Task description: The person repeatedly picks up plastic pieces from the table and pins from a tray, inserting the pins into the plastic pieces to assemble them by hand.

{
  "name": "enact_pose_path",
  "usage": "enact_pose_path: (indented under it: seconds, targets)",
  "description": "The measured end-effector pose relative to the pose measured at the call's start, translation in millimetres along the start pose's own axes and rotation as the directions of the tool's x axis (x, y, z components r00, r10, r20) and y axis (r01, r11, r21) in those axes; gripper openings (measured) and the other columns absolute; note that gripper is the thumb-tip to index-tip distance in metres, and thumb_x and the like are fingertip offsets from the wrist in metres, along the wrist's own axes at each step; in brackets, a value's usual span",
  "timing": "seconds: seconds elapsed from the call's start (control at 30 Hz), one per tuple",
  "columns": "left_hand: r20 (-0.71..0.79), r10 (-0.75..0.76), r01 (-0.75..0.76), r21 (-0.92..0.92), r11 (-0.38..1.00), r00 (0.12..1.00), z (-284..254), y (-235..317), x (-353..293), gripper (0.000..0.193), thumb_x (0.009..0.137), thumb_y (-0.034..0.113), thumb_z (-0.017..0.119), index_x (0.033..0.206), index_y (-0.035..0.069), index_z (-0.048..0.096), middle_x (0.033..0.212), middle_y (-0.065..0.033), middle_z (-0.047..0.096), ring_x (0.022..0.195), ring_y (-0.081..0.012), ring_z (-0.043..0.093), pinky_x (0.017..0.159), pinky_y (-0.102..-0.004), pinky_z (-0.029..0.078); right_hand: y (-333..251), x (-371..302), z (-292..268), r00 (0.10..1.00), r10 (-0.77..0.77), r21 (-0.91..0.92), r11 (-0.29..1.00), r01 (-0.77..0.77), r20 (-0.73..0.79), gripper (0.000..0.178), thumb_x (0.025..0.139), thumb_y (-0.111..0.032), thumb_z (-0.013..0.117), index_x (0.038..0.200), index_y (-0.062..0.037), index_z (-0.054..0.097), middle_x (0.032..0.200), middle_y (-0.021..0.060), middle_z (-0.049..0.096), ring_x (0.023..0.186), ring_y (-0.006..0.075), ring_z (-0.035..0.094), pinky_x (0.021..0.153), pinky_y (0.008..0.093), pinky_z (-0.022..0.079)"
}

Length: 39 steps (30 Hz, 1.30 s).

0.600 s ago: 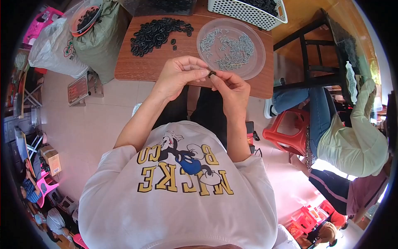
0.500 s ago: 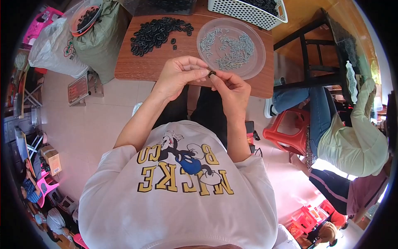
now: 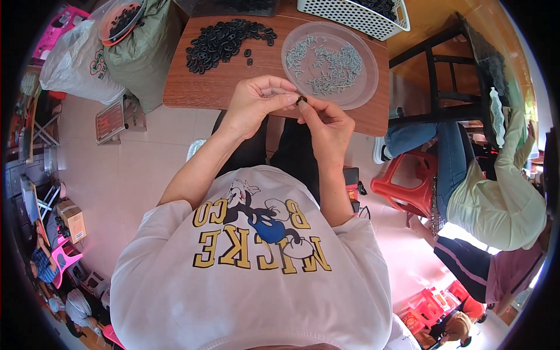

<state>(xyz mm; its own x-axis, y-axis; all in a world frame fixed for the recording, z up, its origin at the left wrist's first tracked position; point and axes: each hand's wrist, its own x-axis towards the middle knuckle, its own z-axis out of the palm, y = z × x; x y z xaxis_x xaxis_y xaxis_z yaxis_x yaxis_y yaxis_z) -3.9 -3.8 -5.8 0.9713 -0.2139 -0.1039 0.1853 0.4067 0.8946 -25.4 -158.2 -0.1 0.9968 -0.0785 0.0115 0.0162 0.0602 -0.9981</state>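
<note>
My left hand (image 3: pixel 256 104) and my right hand (image 3: pixel 329 123) meet over the front edge of a brown wooden table (image 3: pixel 198 96). Thumbs and fingertips of both are pinched around one small black piece (image 3: pixel 301 100), partly covered by the fingers. Whether a screw is in it cannot be made out. Beyond my left hand lies a heap of small black oval pieces with holes (image 3: pixel 219 44), with a couple lying apart from it. Just past my right hand, a round clear plastic tray (image 3: pixel 368 87) holds many small grey screws (image 3: pixel 338 64).
At the table's far side stand a white perforated basket (image 3: pixel 350 20) of black pieces and a dark shallow tray (image 3: pixel 233 7). Stuffed sacks (image 3: pixel 143 64) are on the left. To the right are a black frame (image 3: pixel 431 76), a red stool (image 3: pixel 402 181) and a seated person (image 3: pixel 496 204).
The view has shifted slightly. Both hands stay together at the table edge, still pinching the small black piece, with only slight finger movement.
</note>
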Motion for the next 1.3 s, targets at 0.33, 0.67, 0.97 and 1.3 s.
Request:
enact_pose_path:
  seconds: [0.33, 0.67, 0.97, 1.3]
  targets:
    - [0.087, -0.102, 0.126, -0.339, 0.932, 0.991, -7, -7, 0, 0.020, 0.082, 0.001, 0.063, 0.102, 0.000, 0.059, 0.092, -0.0119, 0.066, 0.083, -0.0172, 0.065, 0.074, -0.0282, 0.053, -2, 2, 0, 0.999, 0.025, 0.106, 0.994, -0.028, 0.029, 0.014, 0.079, -0.001, 0.067, 0.092, 0.0053, 0.067, 0.076, 0.0057, 0.066, 0.061, 0.0071, 0.058, 0.057, 0.0181, 0.046]
    - [0.049, -0.076, 0.084, -0.200, 0.976, 0.996, -7, -4, -3, 0.020, 0.081, 0.001, 0.064, 0.101, -0.002, 0.060, 0.089, -0.0116, 0.066, 0.078, -0.0167, 0.065, 0.071, -0.0271, 0.053, 0, 2, -1, 0.997, 0.040, 0.070, 0.997, -0.044, 0.058, 0.013, 0.079, -0.001, 0.067, 0.091, 0.0055, 0.067, 0.076, 0.0051, 0.066, 0.062, 0.0065, 0.058, 0.057, 0.0178, 0.045]
    - [0.045, 0.019, -0.018, -0.010, 1.000, 0.999, -8, -3, -7, 0.018, 0.081, -0.001, 0.063, 0.099, -0.005, 0.061, 0.090, -0.0136, 0.066, 0.081, -0.0185, 0.066, 0.074, -0.0288, 0.055, -2, -6, 2, 0.999, -0.036, -0.123, 0.992, 0.040, 0.038, 0.012, 0.079, 0.002, 0.066, 0.091, 0.0057, 0.066, 0.077, 0.0061, 0.065, 0.063, 0.0082, 0.059, 0.059, 0.0184, 0.047]
    - [0.006, -0.055, 0.055, -0.055, 0.997, 0.998, -8, 0, -4, 0.023, 0.081, 0.003, 0.064, 0.103, -0.005, 0.060, 0.088, -0.0128, 0.066, 0.078, -0.0156, 0.065, 0.072, -0.0262, 0.054, 11, 0, 8, 0.999, -0.036, 0.005, 0.999, 0.036, 0.009, 0.013, 0.080, 0.000, 0.065, 0.092, 0.0046, 0.067, 0.078, 0.0064, 0.066, 0.064, 0.0082, 0.061, 0.058, 0.0193, 0.047]
